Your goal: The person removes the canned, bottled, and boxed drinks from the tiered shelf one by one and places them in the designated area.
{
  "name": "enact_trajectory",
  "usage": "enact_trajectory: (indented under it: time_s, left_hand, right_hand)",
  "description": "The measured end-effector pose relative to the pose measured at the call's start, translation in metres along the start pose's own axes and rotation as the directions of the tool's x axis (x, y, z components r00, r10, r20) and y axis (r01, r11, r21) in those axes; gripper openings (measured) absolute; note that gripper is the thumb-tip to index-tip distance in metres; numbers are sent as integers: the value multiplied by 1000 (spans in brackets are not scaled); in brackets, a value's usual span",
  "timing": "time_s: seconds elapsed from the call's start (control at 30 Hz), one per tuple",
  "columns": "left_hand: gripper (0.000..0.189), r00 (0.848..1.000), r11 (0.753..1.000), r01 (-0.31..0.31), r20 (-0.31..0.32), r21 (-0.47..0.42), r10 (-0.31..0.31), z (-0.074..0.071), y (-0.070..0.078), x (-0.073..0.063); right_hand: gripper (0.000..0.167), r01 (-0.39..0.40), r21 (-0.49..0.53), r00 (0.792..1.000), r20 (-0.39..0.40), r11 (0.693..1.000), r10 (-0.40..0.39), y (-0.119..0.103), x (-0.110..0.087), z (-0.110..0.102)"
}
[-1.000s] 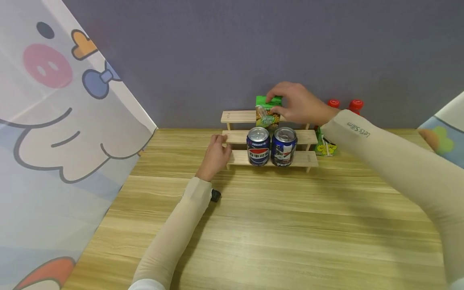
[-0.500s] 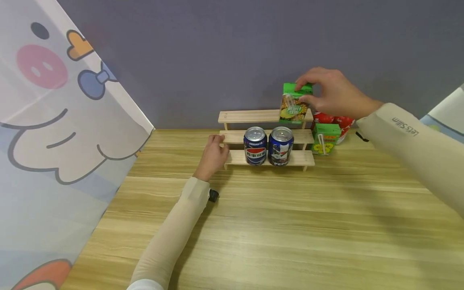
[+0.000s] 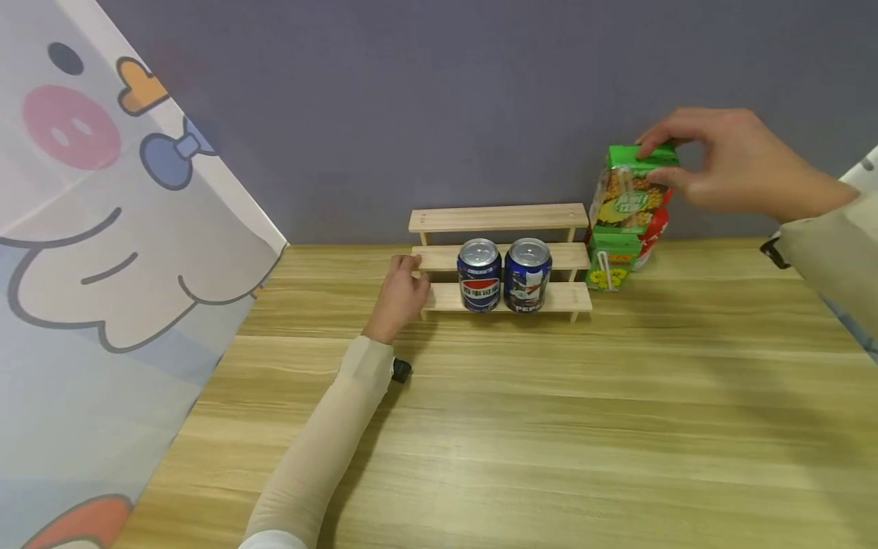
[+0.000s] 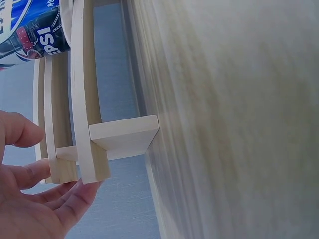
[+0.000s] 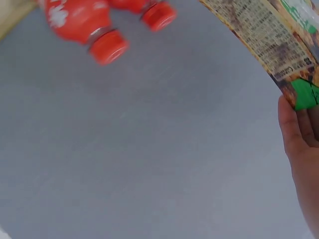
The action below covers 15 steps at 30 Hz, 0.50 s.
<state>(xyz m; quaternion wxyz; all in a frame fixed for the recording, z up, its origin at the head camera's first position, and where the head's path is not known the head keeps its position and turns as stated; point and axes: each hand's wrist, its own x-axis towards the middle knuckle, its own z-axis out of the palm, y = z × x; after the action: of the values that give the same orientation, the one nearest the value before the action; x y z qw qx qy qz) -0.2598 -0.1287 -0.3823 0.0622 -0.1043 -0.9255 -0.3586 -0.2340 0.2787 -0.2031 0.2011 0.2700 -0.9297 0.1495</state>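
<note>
My right hand (image 3: 744, 168) pinches a green-topped drink carton (image 3: 627, 200) by its top, with a straw on its front. In the head view that carton is raised in front of the back wall, overlapping red bottles (image 3: 655, 231) and sitting just above a second green carton (image 3: 610, 263) with yellow flowers. At the left end of a three-step wooden rack (image 3: 497, 219), my left hand (image 3: 400, 293) grips the ends of the boards; its fingertips (image 4: 82, 191) touch the wood in the left wrist view. Two blue Pepsi cans (image 3: 479, 284) stand side by side on the rack's front step.
The wooden table (image 3: 439, 427) stretches in front of the rack. A grey wall (image 3: 411, 114) rises right behind it, and a cartoon-printed panel (image 3: 123, 252) borders the left side. Two red-capped bottles (image 5: 79, 20) show in the right wrist view.
My right hand has lifted the drink carton off the rack's rear part and carried it rightward, over the second carton and the bottles. The left hand stays at the rack's end.
</note>
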Motion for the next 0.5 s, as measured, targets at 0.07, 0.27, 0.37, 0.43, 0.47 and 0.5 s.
enact_trajectory:
  time_s: [0.07,0.27,0.37,0.43,0.47,0.5]
  left_hand:
    - [41,1000,1000,5,-2,5,-5,-1,-1,0]
    - [41,1000,1000,12,-3,17,-12,-3,-3,-1]
    - [40,1000,1000,10,-8,20,-10,-4,-4,-2]
    - [40,1000,1000,8,-9,17,-8,-5,-5,-2]
    - [40,1000,1000,8,-7,14,-8,-5,-6,-2]
    - [40,1000,1000,8,-5,12,-8,-5,-6,-2]
  right_hand:
    - [29,-23,-14,1000,10,1000,23,6,-10,-3]
    - [30,-79,-34,996,36,996,80,29,-39,-6]
    - [29,-96,-75,993,65,993,101,42,-50,-2]
    - [30,-115,-87,989,88,990,123,50,-57,2]
    - [30,-131,-80,985,99,988,138,54,-60,4]
    - [30,-148,-66,982,109,987,154,58,-63,7]
